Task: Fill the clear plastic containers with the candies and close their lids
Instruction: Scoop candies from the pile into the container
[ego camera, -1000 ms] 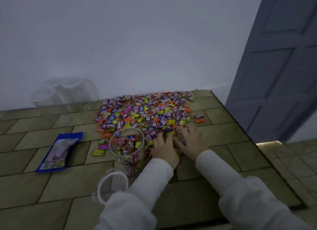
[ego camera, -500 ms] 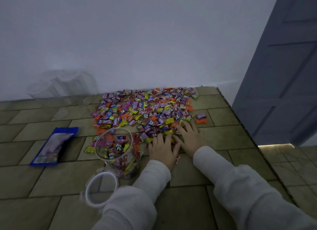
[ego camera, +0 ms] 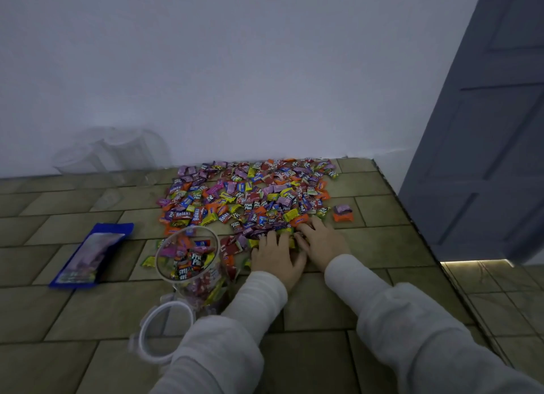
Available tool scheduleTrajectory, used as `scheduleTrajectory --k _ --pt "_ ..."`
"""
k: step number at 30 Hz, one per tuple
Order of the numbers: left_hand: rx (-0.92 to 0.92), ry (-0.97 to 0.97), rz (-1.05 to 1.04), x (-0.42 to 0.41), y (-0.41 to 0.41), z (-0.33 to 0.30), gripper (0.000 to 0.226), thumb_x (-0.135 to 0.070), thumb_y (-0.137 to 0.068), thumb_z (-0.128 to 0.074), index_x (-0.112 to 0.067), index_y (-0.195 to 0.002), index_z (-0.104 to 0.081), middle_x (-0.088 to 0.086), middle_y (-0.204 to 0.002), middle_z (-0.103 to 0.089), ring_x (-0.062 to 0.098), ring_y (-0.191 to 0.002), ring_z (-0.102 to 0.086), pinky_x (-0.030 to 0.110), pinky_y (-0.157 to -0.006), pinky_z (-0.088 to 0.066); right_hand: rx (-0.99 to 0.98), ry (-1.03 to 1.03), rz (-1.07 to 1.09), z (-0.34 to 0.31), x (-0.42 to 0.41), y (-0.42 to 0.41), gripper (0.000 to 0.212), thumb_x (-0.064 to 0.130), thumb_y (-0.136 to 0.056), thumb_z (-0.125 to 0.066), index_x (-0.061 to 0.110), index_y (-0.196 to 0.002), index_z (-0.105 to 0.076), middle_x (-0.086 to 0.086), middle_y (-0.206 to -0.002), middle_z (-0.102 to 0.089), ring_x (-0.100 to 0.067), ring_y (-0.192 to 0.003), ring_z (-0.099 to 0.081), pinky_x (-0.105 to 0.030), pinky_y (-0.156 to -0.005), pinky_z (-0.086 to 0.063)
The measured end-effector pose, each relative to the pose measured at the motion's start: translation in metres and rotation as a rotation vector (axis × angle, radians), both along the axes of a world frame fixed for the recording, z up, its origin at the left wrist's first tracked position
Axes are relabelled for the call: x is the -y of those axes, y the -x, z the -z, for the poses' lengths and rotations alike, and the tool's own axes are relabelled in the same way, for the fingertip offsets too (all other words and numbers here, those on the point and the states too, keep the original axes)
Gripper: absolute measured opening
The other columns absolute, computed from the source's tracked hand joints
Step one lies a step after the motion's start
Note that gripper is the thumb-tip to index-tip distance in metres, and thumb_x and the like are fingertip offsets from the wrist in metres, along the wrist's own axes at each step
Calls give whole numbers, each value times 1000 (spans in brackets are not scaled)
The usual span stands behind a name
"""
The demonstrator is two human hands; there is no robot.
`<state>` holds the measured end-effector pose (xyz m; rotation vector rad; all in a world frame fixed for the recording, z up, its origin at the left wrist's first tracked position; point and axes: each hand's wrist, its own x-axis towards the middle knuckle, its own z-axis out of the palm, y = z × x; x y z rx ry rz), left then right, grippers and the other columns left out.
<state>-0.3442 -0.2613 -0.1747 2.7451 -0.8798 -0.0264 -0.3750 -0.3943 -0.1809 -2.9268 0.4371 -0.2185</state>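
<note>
A wide pile of wrapped candies [ego camera: 250,193] in many colours is spread on the tiled floor by the wall. A clear plastic container [ego camera: 192,267] stands open at the pile's near left edge, partly filled with candies. Its clear lid [ego camera: 160,332] lies flat on the floor just in front of it. My left hand [ego camera: 276,255] and my right hand [ego camera: 322,243] lie side by side, palms down, on the near edge of the pile, fingers spread over candies. Whether the fingers grip any candies is hidden.
Several more clear containers [ego camera: 112,152] stand against the wall at the back left. A blue candy bag [ego camera: 91,254] lies flat on the floor to the left. Two stray candies [ego camera: 343,212] lie right of the pile. A grey door [ego camera: 482,128] stands at the right, past the floor's edge.
Both hands stay on the near edge of the pile with little movement. The camera has shifted, so the container and lid sit lower and further left in view.
</note>
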Motion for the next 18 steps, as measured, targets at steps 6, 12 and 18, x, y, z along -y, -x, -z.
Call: scheduleTrajectory --k 6,12,18 --pt "57 -60 2 -5 0 3 53 -48 -92 -32 -19 -135 -41 9 -121 -48 28 -111 -48 39 -82 -45 16 -2 25 -2 -3 0 33 40 -100 -34 16 -107 -56 -5 -112 -57 -26 -92 -58 -28 -62 -35" --pt "-56 -165 19 2 -3 -11 29 -28 -102 -32 -13 -127 -34 14 -119 -50 30 -105 -52 38 -79 -45 -8 -20 44 -5 -5 3 40 42 -102 -31 13 -105 -58 -7 -114 -54 -24 -93 -58 -28 -64 -35" --pt "-59 -169 12 2 -9 -22 19 -18 -100 -33 -10 -117 -39 14 -112 -58 32 -96 -59 36 -68 -39 40 -264 121 -18 1 5 39 44 -100 -37 15 -106 -62 -5 -103 -65 -21 -89 -59 -28 -66 -40"
